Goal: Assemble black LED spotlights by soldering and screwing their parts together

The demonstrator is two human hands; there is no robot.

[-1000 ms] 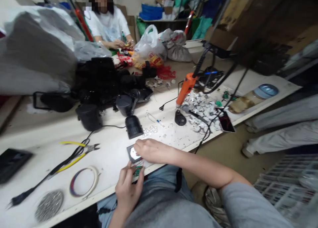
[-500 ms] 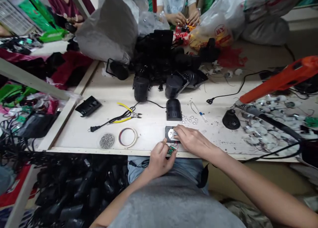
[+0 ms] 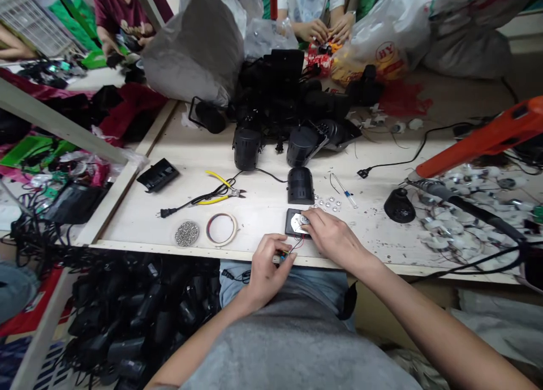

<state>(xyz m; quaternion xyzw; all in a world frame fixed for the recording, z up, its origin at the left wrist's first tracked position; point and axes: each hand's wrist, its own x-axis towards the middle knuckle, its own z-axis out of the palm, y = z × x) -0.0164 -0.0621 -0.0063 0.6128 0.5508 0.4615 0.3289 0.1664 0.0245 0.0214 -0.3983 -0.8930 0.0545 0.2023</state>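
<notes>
My left hand (image 3: 266, 270) is closed at the table's front edge, pinching a small green circuit board (image 3: 283, 256) whose thin red and black wires run up to a square black lamp panel (image 3: 293, 221). My right hand (image 3: 330, 236) rests on that panel, fingertips pressed on its silvery round reflector (image 3: 302, 221). A black cylindrical lamp housing (image 3: 300, 185) stands just behind the panel, with a row of small clear lenses (image 3: 327, 201) to its right.
Yellow-handled pliers (image 3: 220, 191), a tape ring (image 3: 221, 228), a disc of screws (image 3: 187, 233) and a plug lie at left. Black housings (image 3: 275, 107) pile at the back. An orange tool (image 3: 487, 138) and white parts (image 3: 458, 220) lie right. Another person's hands (image 3: 324, 30) work opposite.
The view swung left and down, then steadied. My left hand closed tighter on the circuit board and my right hand stayed on the panel's reflector.
</notes>
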